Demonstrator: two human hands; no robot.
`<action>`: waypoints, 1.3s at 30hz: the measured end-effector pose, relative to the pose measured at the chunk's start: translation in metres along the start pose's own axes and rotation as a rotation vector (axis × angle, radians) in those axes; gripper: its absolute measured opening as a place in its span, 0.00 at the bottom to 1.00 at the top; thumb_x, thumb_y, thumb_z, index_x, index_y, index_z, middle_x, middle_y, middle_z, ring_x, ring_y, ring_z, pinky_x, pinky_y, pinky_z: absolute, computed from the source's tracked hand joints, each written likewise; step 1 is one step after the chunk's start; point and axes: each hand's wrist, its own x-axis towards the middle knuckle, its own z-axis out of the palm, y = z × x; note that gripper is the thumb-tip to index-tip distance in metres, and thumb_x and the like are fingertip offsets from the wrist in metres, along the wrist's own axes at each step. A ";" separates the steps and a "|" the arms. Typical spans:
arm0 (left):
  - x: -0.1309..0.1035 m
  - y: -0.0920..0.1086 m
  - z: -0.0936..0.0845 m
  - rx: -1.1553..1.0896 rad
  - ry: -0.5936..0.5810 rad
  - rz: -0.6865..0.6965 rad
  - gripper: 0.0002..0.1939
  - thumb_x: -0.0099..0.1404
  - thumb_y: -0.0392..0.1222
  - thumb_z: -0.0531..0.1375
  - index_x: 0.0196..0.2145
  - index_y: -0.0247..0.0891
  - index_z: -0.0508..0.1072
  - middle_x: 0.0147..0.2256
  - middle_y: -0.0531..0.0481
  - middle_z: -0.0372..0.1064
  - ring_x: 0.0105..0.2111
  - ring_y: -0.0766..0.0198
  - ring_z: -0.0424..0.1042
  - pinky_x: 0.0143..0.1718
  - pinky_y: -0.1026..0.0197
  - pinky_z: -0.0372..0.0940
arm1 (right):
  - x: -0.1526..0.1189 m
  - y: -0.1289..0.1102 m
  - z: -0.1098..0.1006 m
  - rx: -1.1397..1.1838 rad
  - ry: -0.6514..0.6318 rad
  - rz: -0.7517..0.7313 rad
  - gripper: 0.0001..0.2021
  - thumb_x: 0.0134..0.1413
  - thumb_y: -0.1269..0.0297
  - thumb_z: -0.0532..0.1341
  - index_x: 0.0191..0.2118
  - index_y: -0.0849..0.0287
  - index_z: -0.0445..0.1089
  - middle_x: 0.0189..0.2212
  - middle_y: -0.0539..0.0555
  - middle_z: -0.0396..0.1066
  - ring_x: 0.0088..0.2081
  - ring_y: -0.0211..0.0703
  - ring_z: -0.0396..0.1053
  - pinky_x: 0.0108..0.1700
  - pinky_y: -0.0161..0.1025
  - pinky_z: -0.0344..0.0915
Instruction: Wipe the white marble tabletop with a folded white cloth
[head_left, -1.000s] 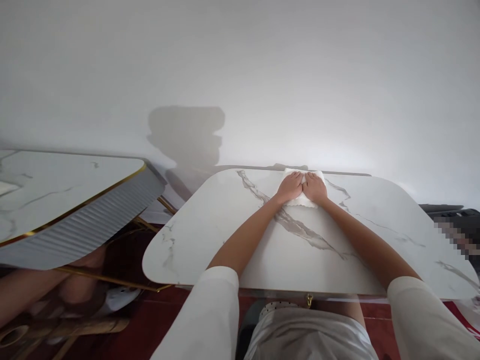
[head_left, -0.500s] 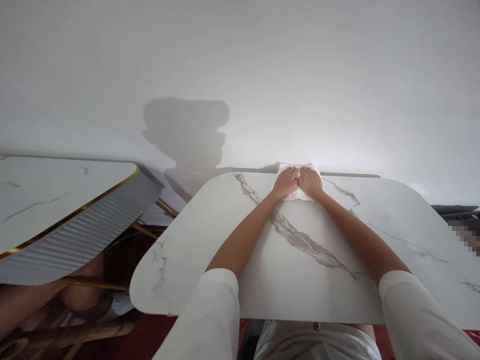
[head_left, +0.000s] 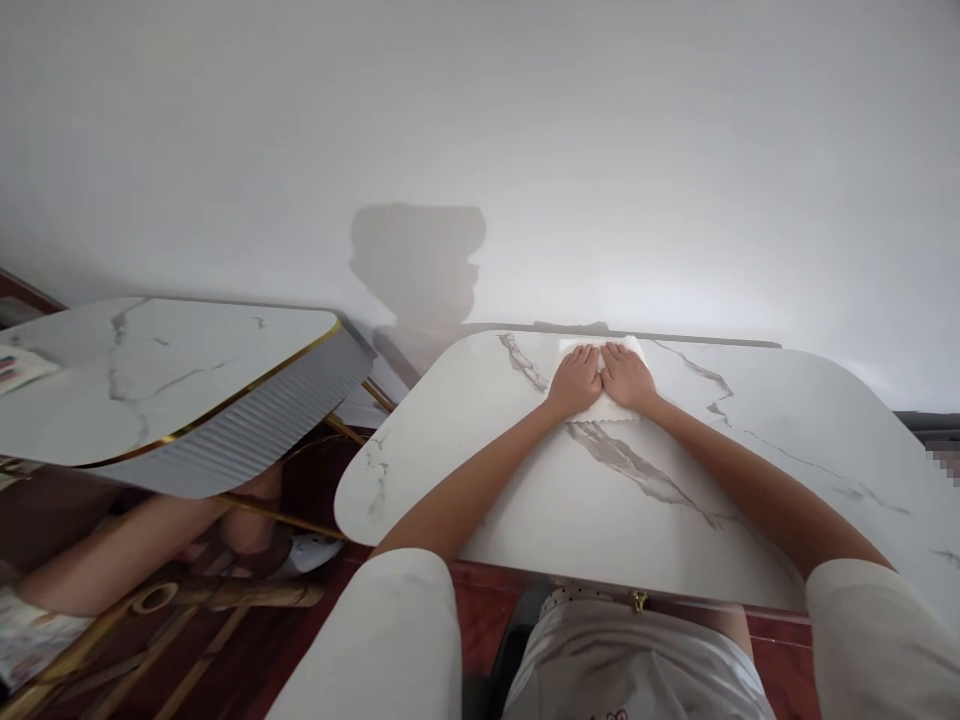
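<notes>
A folded white cloth (head_left: 604, 408) with a wavy front edge lies on a white marble-patterned tabletop (head_left: 540, 490), close to its back edge. My left hand (head_left: 576, 382) rests flat on the left part of the cloth, its fingers stretched toward the wall. On the right part, my right hand (head_left: 627, 377) lies palm down in the same way, fingers extended. The two hands touch or nearly touch at the thumbs. Both arms reach straight forward over the table. The palms hide the middle of the cloth.
A pale wall (head_left: 637, 150) rises behind the tables. To the left stands a second marble-patterned table (head_left: 202, 350) with a gold trim and ribbed grey side. Another person's leg (head_left: 135, 550) and a bamboo chair (head_left: 247, 592) are beside it. A dark object sits at far right.
The cloth, with both hands on it, has slid slightly back toward me from the wall-side edge. My view has turned left, showing more of the second table and the seated person's leg.
</notes>
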 end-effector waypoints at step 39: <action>-0.062 -0.032 -0.051 -0.201 -0.024 0.031 0.21 0.64 0.35 0.45 0.53 0.33 0.65 0.56 0.43 0.63 0.57 0.58 0.59 0.60 0.54 0.54 | -0.030 -0.081 0.002 0.048 0.032 0.031 0.24 0.60 0.67 0.44 0.59 0.72 0.57 0.60 0.64 0.57 0.61 0.52 0.52 0.60 0.45 0.47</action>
